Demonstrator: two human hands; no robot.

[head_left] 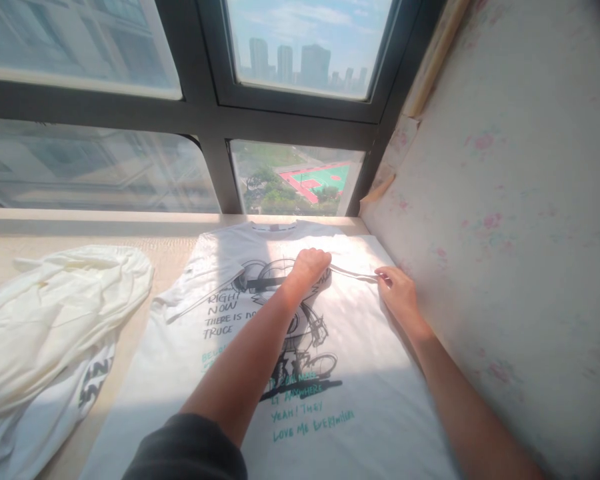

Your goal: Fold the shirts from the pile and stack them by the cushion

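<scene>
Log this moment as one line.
left hand: gripping sleeve hem | right hand: pinching sleeve hem | shirt: spread, print up | cream cloth: beside shirt

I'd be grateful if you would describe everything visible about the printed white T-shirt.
The white T-shirt lies print up on a pale ledge below the window, collar toward it. It looks like thin, soft cloth, with black drawings and black and green lettering. Both sleeves fold inward; the left hand and right hand hold the right one's edge.

My beige ledge [171, 252] rn: printed white tee [365, 353] laid out, crumpled cream fabric [65, 307] and black-lettered white cloth [75, 400] beside it.
</scene>
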